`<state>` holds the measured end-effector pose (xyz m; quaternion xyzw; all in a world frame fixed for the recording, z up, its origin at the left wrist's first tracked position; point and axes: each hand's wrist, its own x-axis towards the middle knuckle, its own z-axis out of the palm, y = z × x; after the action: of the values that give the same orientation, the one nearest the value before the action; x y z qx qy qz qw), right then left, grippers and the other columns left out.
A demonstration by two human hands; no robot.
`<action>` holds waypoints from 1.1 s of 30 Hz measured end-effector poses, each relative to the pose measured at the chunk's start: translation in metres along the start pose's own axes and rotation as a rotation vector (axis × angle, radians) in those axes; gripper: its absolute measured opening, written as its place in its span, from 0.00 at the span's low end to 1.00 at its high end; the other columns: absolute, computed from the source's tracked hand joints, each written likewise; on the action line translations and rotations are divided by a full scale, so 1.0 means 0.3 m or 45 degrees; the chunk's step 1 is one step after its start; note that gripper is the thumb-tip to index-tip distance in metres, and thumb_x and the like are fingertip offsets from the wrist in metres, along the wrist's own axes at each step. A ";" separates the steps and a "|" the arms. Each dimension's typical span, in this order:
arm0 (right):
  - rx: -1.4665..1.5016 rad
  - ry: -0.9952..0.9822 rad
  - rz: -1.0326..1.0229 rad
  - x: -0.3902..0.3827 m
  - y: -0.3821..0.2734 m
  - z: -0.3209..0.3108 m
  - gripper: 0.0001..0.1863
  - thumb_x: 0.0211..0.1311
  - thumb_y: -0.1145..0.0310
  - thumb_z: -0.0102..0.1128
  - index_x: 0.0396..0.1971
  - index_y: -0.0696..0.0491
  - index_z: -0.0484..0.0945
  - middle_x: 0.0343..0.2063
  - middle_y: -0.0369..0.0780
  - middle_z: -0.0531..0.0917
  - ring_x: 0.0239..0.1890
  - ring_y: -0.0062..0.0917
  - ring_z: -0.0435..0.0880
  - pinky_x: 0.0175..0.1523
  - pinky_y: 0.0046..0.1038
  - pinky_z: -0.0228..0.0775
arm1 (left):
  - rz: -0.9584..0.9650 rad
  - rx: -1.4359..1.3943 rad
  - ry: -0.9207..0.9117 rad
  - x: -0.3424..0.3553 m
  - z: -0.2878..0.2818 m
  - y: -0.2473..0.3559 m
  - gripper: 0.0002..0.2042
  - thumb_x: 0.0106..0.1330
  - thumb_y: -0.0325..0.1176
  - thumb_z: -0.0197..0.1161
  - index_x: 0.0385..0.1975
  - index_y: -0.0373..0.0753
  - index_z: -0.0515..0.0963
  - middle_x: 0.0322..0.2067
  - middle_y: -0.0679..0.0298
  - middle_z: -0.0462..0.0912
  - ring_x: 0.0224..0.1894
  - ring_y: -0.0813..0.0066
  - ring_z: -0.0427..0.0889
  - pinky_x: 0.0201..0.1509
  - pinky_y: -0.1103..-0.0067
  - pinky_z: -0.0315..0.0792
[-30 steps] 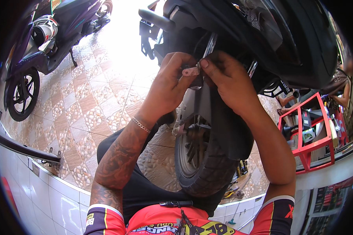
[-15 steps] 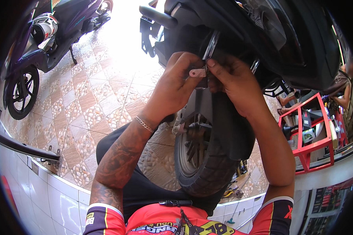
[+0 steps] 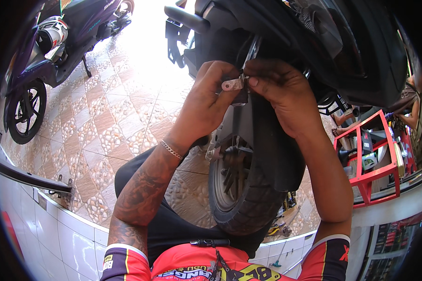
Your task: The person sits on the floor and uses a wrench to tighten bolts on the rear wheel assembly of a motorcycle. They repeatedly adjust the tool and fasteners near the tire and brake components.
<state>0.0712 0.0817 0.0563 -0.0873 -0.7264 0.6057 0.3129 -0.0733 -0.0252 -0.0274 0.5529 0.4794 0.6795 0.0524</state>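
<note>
My left hand [image 3: 202,104] is closed on a small metal bracket [image 3: 231,85], whose pale, worn tab has a hole near its end. Thumb and fingers of my right hand [image 3: 288,100] pinch at the bracket's other end, on a tiny piece too small to name. Both hands are just in front of a shiny fork tube [image 3: 253,49] on a black motorcycle [image 3: 248,18]. Below them are its dark front fender [image 3: 279,152] and the spoked front wheel [image 3: 239,210], standing between my legs.
Another scooter [image 3: 56,61], dark purple, is parked at the far left on the patterned tile floor [image 3: 122,122]. To the right stands a red metal rack [image 3: 384,175] holding bottles and boxes. Beyond it, part of another person [image 3: 410,110] shows. Tools [image 3: 283,229] lie beside the wheel.
The bracket has shifted slightly left and tilted, with its tab's outer end lower. My right hand has moved a little to the right, and its fingers have changed position at the bracket.
</note>
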 end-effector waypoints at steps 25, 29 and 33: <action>-0.525 -0.087 0.120 0.011 -0.039 -0.010 0.08 0.70 0.67 0.67 0.40 0.57 0.82 0.32 0.34 0.85 0.32 0.14 0.80 0.40 0.20 0.75 | 0.111 0.057 0.060 0.008 0.009 -0.025 0.12 0.73 0.29 0.63 0.51 0.34 0.73 0.49 0.53 0.73 0.48 0.60 0.80 0.50 0.72 0.77; -0.530 -0.079 0.085 0.011 -0.038 -0.010 0.10 0.69 0.68 0.68 0.42 0.58 0.82 0.33 0.35 0.86 0.34 0.14 0.83 0.40 0.20 0.76 | 0.061 -0.012 0.059 0.004 0.013 -0.019 0.12 0.73 0.28 0.63 0.52 0.34 0.73 0.49 0.53 0.73 0.47 0.62 0.81 0.49 0.73 0.77; -0.532 -0.038 0.062 0.003 -0.042 0.002 0.11 0.69 0.68 0.68 0.43 0.59 0.82 0.35 0.38 0.88 0.34 0.15 0.84 0.39 0.20 0.76 | 0.047 -0.014 0.054 0.005 0.014 -0.017 0.13 0.73 0.28 0.63 0.52 0.34 0.73 0.49 0.54 0.73 0.47 0.63 0.81 0.49 0.73 0.77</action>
<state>0.0732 0.0784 0.0685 -0.1589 -0.8384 0.4506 0.2624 -0.0730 -0.0190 -0.0303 0.5470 0.4663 0.6945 0.0327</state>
